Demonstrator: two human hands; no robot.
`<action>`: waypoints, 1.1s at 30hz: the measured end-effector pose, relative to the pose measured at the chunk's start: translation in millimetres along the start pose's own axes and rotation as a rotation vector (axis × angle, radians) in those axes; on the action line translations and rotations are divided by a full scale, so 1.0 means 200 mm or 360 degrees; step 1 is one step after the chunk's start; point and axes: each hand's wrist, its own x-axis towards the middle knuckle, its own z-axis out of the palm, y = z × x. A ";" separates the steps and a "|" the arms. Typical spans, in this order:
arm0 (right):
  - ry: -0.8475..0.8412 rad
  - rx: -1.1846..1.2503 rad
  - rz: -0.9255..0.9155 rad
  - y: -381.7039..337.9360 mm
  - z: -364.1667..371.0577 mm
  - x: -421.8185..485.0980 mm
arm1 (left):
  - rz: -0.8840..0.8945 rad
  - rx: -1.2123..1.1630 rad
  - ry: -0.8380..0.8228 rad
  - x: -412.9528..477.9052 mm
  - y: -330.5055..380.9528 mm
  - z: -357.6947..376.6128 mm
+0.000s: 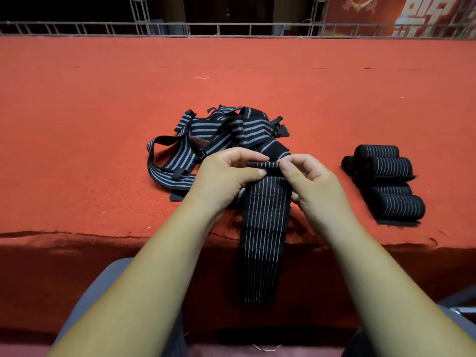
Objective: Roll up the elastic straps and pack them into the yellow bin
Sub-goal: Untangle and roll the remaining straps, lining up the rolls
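1. Strap: black elastic with thin pale stripes. It lies lengthwise at the near middle of the surface; its near part passes over the front edge and hangs down between the person's forearms. The far end is wound into a small tight coil, held just above the flat part.

2. Left hand: grip clamped on the coil's left end, with the thumb on the near side and the fingers curled over the far side.

3. Right hand: grip clamped on the coil's right end, with thumb and fingertips pinching (the other fingers are curled under).

4. Pile: loose straps, black with wider grey stripes, tangled just beyond the hands. One loop trails out to the left.

5. Rolled straps: several (exact count unclear), packed side by side in a row on the surface to the right of the hands, apart from the pile. A flat black tail shows at the near end.

6. Surface: covered in red cloth that drapes over the front edge.

7. Rail: pale metal framework along the far edge.

8. Banner: red with pale lettering, at far right beyond the rail
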 end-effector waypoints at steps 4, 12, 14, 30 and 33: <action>0.0018 -0.0004 -0.0029 0.01 -0.01 0.01 | -0.0055 -0.0102 -0.0043 -0.01 0.00 0.01; 0.0007 0.0148 -0.0003 0.03 -0.01 0.02 | -0.0207 -0.0164 -0.0102 0.01 -0.01 -0.01; 0.0010 0.0150 0.0033 0.04 -0.01 0.02 | -0.0175 -0.0117 -0.0049 0.01 -0.02 -0.01; 0.0029 0.0019 -0.0035 0.03 0.00 0.01 | -0.0199 -0.0116 -0.0064 0.00 0.00 0.02; 0.0117 0.0027 0.0067 0.02 0.01 0.01 | -0.0197 -0.0196 -0.0043 0.00 -0.01 0.03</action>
